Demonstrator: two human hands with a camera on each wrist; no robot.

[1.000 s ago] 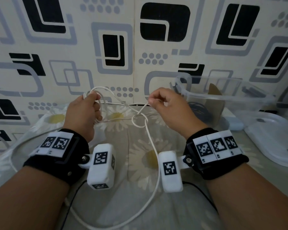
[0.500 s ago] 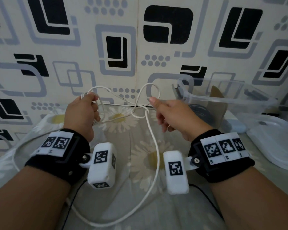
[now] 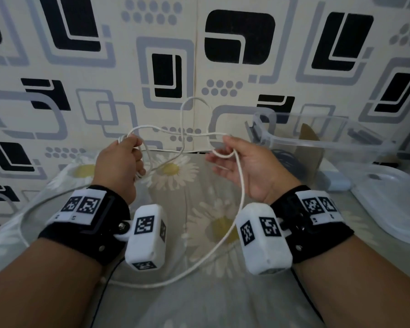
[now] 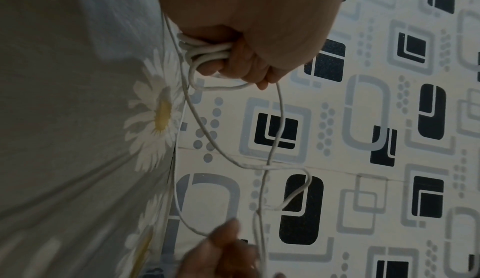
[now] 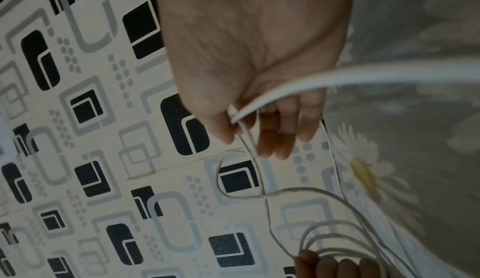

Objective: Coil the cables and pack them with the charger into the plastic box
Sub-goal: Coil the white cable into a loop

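A long white cable (image 3: 242,190) trails over the daisy-print cloth and rises into a loose loop between my hands. My left hand (image 3: 126,157) grips several finished coils of it, seen bunched in the fist (image 4: 205,51) in the left wrist view. My right hand (image 3: 230,157) is turned palm up with its fingers nearly straight. Its thumb pinches the cable against the forefinger (image 5: 232,118), and the strand runs across the palm. The clear plastic box (image 3: 329,143) stands to the right of my right hand, with a dark coiled cable (image 3: 287,162) and a cardboard piece inside.
The box lid (image 3: 393,204) lies at the right edge. A light blue block (image 3: 334,183) sits between box and lid. The patterned wall stands close behind the hands. Thin black wires run under both forearms.
My right hand has rolled from knuckles-up to palm-up and straightened its fingers. The small knot-like loop between the hands has grown and risen. The left hand kept its grip.
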